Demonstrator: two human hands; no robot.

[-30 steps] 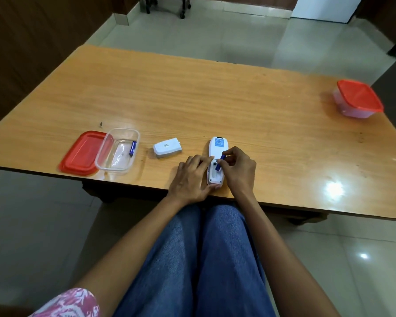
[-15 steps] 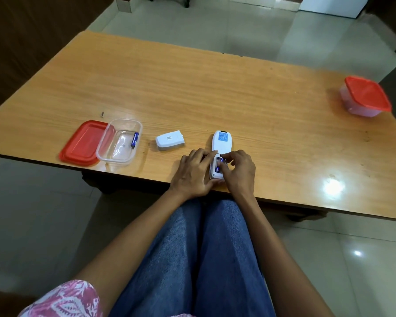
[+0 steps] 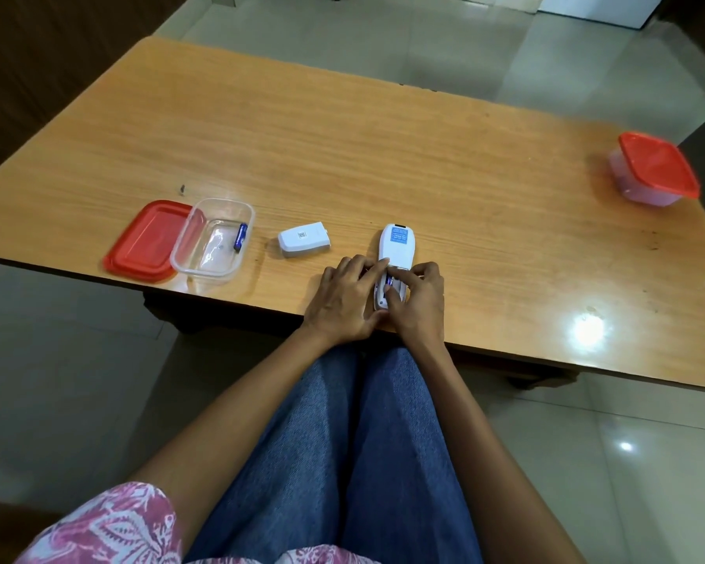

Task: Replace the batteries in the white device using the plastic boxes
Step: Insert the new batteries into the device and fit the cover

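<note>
The white device point(image 3: 395, 250) lies face down near the table's front edge, its battery bay uncovered. My left hand point(image 3: 344, 301) grips its left side. My right hand point(image 3: 418, 297) rests on its right side, thumb and fingertip pressing a blue battery point(image 3: 388, 281) down into the bay. The device's white battery cover point(image 3: 304, 240) lies loose to the left. Further left stands an open clear plastic box point(image 3: 198, 242) with one blue battery point(image 3: 240, 236) inside, its red lid point(image 3: 149, 240) beside it.
A second plastic box with a red lid point(image 3: 654, 168) on stands closed at the table's far right edge. The wooden table point(image 3: 383, 156) ends just in front of my hands; my knees in blue jeans are below.
One second ago my right hand held the blue battery tilted above the bay; it has since pushed the battery down flat into the device. The left hand stays on the device.
</note>
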